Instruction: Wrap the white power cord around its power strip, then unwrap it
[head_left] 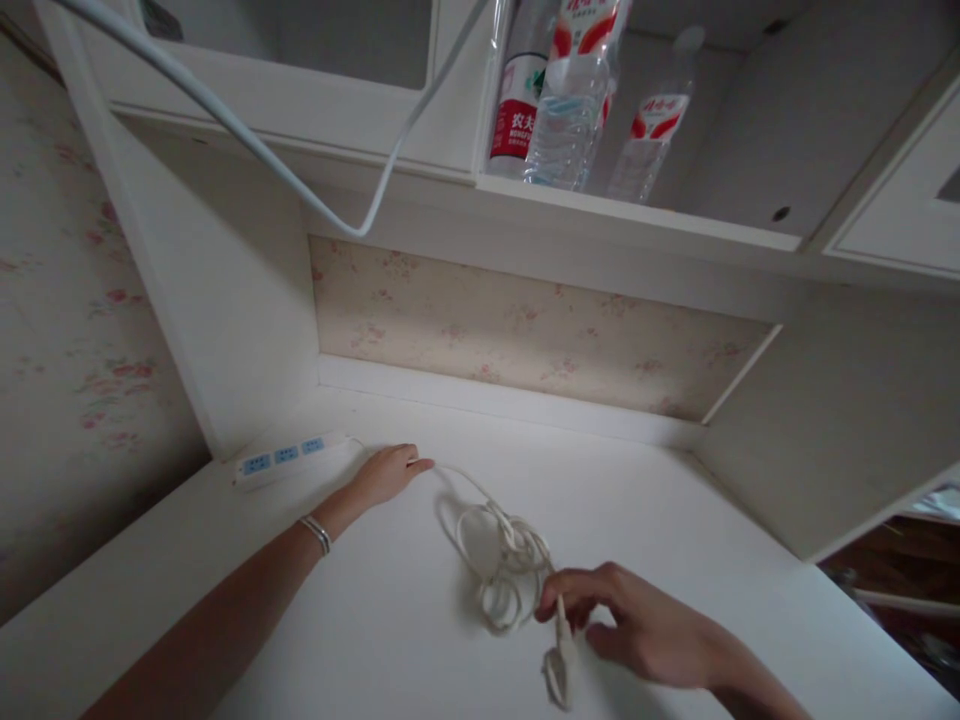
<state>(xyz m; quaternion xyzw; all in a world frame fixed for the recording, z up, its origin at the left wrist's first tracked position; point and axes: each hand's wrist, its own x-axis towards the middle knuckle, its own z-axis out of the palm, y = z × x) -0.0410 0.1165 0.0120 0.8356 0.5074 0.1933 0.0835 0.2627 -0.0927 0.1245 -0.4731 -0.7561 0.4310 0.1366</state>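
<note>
A white power strip (pixel 289 458) with blue socket faces lies on the white desktop at the left. Its pale cord (pixel 514 545) runs from the strip to my left hand (pixel 390 473), whose fingers are closed around it. Past that hand, the cord continues to a loose, tangled bundle in the middle. My right hand (pixel 637 620) has its curled fingers on the cord close to the plug (pixel 559 670), with the thumb apart from them. The plug hangs below these fingers, towards the near side. A bracelet circles my left wrist.
Overhead, a white shelf (pixel 637 215) holds several plastic bottles (pixel 570 120). A bent pale tube (pixel 360 230) hangs across the upper left. Side panels (pixel 225 280) and a floral-papered back wall (pixel 525 330) enclose the desktop (pixel 360 620).
</note>
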